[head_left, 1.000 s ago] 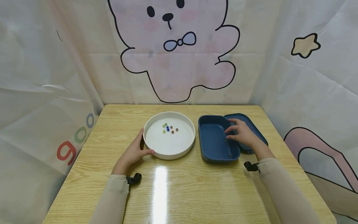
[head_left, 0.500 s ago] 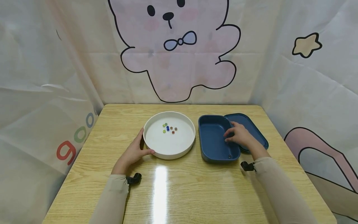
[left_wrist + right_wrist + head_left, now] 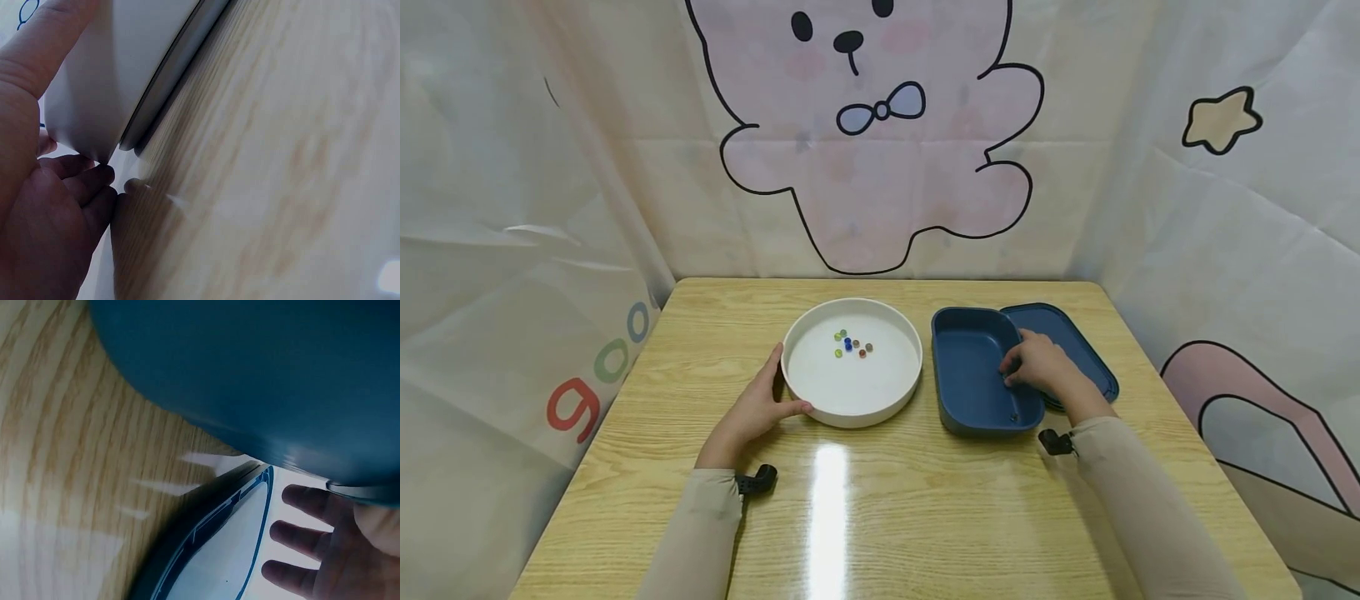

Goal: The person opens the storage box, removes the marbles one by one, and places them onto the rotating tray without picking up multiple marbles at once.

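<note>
A round white tray (image 3: 850,392) holds several small glass marbles (image 3: 847,344), yellow-green, blue and brownish. My left hand (image 3: 758,417) grips its left side, thumb on the front rim; in the left wrist view, curled fingers (image 3: 90,181) touch the tray's wall (image 3: 119,69). Inside the blue box (image 3: 966,375) is my right hand (image 3: 1041,364), its thumb and forefinger low and close together. Whether a marble sits between those fingertips is hidden. One dark marble (image 3: 1013,417) lies in the box's near right corner. In the right wrist view, other fingers (image 3: 294,537) extend outside the box's wall (image 3: 250,369).
A blue lid (image 3: 1067,342) lies right of the box, partly behind it. All stand on a wooden table (image 3: 910,517). Printed cloth (image 3: 880,192) hangs along the table's back and sides.
My right hand has lowered into the box and moved slightly left, its fingers drawing together over the spot where a second marble was visible. The left hand has stayed on the tray.
</note>
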`<act>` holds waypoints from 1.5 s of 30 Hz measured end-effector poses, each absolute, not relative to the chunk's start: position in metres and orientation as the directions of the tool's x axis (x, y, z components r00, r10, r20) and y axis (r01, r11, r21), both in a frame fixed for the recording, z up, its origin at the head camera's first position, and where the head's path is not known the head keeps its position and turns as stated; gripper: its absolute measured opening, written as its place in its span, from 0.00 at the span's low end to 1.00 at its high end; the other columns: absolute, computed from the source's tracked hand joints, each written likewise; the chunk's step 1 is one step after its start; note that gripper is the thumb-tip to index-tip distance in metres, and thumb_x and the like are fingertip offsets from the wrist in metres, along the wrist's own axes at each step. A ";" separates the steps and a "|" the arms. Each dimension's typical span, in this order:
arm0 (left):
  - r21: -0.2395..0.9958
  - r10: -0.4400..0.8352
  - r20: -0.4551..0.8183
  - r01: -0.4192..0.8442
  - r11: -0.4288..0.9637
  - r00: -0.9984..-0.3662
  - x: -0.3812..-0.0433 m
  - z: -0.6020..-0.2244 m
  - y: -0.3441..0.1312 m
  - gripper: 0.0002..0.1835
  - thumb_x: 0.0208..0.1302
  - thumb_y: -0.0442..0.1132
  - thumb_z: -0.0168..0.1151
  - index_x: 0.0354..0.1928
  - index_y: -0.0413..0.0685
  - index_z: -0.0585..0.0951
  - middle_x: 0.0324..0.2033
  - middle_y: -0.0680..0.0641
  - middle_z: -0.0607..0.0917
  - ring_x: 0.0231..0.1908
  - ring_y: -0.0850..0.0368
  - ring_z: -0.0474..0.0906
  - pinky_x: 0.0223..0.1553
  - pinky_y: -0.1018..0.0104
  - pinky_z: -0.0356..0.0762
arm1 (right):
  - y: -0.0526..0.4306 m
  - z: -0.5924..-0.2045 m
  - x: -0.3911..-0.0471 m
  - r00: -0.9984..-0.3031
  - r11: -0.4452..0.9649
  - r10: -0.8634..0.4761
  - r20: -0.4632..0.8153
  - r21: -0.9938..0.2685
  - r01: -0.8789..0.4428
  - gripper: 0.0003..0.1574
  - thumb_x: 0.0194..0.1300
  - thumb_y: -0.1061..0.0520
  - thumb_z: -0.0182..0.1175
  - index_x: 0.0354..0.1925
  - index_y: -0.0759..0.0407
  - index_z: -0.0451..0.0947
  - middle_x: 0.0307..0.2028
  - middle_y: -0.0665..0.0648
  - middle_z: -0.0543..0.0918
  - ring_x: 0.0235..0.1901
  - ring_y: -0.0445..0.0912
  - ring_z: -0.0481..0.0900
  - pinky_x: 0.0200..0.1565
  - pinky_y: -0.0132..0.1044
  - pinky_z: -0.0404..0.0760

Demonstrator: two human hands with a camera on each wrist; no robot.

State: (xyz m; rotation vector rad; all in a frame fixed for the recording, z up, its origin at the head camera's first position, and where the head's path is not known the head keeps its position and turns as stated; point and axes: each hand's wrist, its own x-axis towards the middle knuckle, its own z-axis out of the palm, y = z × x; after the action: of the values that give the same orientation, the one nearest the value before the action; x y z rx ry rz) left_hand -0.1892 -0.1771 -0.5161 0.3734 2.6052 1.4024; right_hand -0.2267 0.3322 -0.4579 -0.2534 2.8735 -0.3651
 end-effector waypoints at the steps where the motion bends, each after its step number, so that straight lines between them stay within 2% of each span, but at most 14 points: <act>1: 0.839 0.292 -0.020 0.143 0.525 -0.956 -0.189 -0.516 -0.177 0.72 0.51 0.61 0.79 0.83 0.56 0.34 0.82 0.47 0.42 0.81 0.41 0.37 0.77 0.35 0.42 | 0.331 -0.456 -0.226 -0.958 0.956 -0.198 -0.209 -0.258 -0.141 0.06 0.59 0.53 0.76 0.37 0.49 0.90 0.76 0.78 0.53 0.73 0.79 0.48 0.67 0.79 0.51; 5: 0.848 0.297 -0.010 0.149 0.509 -0.955 -0.189 -0.517 -0.179 0.72 0.51 0.60 0.79 0.83 0.55 0.34 0.82 0.47 0.41 0.81 0.42 0.36 0.77 0.34 0.41 | 0.327 -0.453 -0.226 -0.957 0.959 -0.201 -0.207 -0.240 -0.150 0.05 0.60 0.53 0.76 0.31 0.47 0.87 0.76 0.78 0.53 0.74 0.78 0.48 0.68 0.79 0.50; 9: 0.852 0.303 -0.010 0.151 0.501 -0.953 -0.189 -0.518 -0.179 0.72 0.52 0.59 0.79 0.83 0.56 0.34 0.82 0.48 0.41 0.81 0.42 0.36 0.77 0.35 0.41 | 0.328 -0.455 -0.226 -0.957 0.953 -0.204 -0.206 -0.266 -0.146 0.07 0.63 0.51 0.74 0.30 0.47 0.86 0.77 0.77 0.52 0.74 0.77 0.47 0.68 0.78 0.50; 16: 0.838 0.299 -0.020 0.147 0.526 -0.954 -0.191 -0.519 -0.179 0.73 0.51 0.62 0.78 0.83 0.58 0.32 0.82 0.47 0.40 0.81 0.42 0.37 0.77 0.36 0.42 | 0.337 -0.446 -0.229 -0.960 0.897 -0.246 -0.130 -0.406 -0.175 0.05 0.67 0.53 0.70 0.35 0.54 0.87 0.76 0.76 0.53 0.75 0.75 0.47 0.70 0.75 0.51; 24: 0.843 0.292 -0.037 0.126 0.523 -0.956 -0.190 -0.519 -0.178 0.71 0.54 0.59 0.78 0.82 0.65 0.31 0.82 0.49 0.40 0.81 0.44 0.37 0.78 0.38 0.42 | 0.336 -0.419 -0.227 -0.971 0.879 -0.237 -0.032 -0.432 -0.201 0.10 0.71 0.52 0.67 0.42 0.57 0.86 0.74 0.72 0.59 0.73 0.72 0.54 0.69 0.70 0.58; 29: 0.843 0.296 -0.024 0.139 0.519 -0.955 -0.190 -0.519 -0.179 0.72 0.52 0.61 0.78 0.82 0.65 0.31 0.82 0.49 0.40 0.81 0.45 0.37 0.78 0.39 0.43 | 0.331 -0.402 -0.228 -0.969 0.866 -0.245 0.033 -0.441 -0.234 0.12 0.71 0.51 0.66 0.43 0.60 0.85 0.67 0.71 0.68 0.67 0.69 0.63 0.66 0.67 0.64; 34: 0.845 0.308 -0.014 0.153 0.512 -0.951 -0.191 -0.518 -0.180 0.72 0.52 0.60 0.79 0.82 0.62 0.31 0.82 0.48 0.40 0.81 0.44 0.37 0.78 0.38 0.42 | 0.323 -0.389 -0.233 -0.965 0.846 -0.257 0.060 -0.469 -0.254 0.15 0.72 0.49 0.66 0.45 0.60 0.85 0.56 0.65 0.73 0.57 0.63 0.71 0.58 0.61 0.71; 40: 0.846 0.301 -0.020 0.144 0.514 -0.953 -0.192 -0.517 -0.179 0.72 0.52 0.62 0.78 0.82 0.63 0.31 0.82 0.49 0.40 0.81 0.46 0.37 0.78 0.40 0.43 | 0.304 -0.373 -0.242 -0.949 0.827 -0.298 0.098 -0.469 -0.308 0.15 0.71 0.49 0.67 0.46 0.58 0.86 0.49 0.62 0.75 0.48 0.57 0.73 0.50 0.53 0.73; 45: 0.843 0.299 -0.016 0.147 0.517 -0.954 -0.190 -0.519 -0.179 0.73 0.51 0.62 0.78 0.83 0.56 0.33 0.82 0.48 0.40 0.81 0.43 0.37 0.78 0.38 0.43 | 0.286 -0.369 -0.250 -0.931 0.798 -0.346 0.114 -0.485 -0.356 0.15 0.71 0.49 0.67 0.48 0.58 0.86 0.46 0.61 0.76 0.45 0.55 0.72 0.47 0.50 0.72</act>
State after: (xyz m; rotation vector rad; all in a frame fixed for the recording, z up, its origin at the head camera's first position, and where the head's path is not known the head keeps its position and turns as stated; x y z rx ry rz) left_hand -0.1901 -0.1791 -0.5191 0.3847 2.5944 1.4193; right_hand -0.2499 0.2864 -0.3689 -0.5851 2.9982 -0.8155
